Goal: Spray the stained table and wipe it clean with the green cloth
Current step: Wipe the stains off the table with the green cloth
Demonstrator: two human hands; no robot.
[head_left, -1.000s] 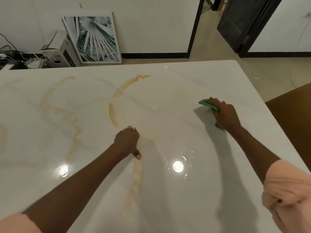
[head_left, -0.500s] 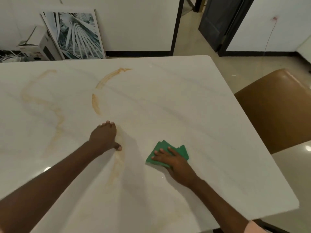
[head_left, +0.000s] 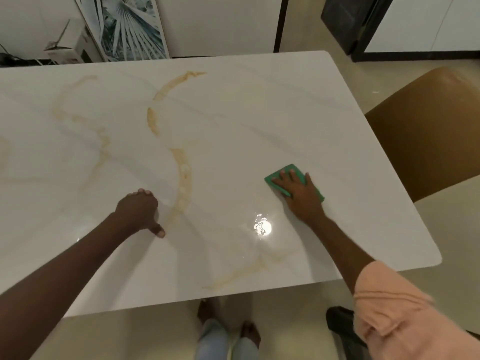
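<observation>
The white marble table [head_left: 259, 105] carries curved brownish-yellow stains [head_left: 183, 172] across its middle and left, and a fainter streak near the front edge. My right hand [head_left: 298, 190] presses flat on the folded green cloth [head_left: 283, 174] on the table's right part. My left hand [head_left: 139, 210] rests as a fist on the tabletop, just left of the long stain, with the thumb pointing down. No spray bottle is in view.
A brown chair [head_left: 428, 131] stands at the table's right side. A framed palm-leaf picture [head_left: 124, 27] and a box [head_left: 70, 50] lean at the far wall. My bare feet [head_left: 226, 323] show under the front edge. A lamp glare [head_left: 262, 227] shines near the cloth.
My right hand has slid the green cloth from the near middle of the table back out to the right. My left fist has stayed beside the stain.
</observation>
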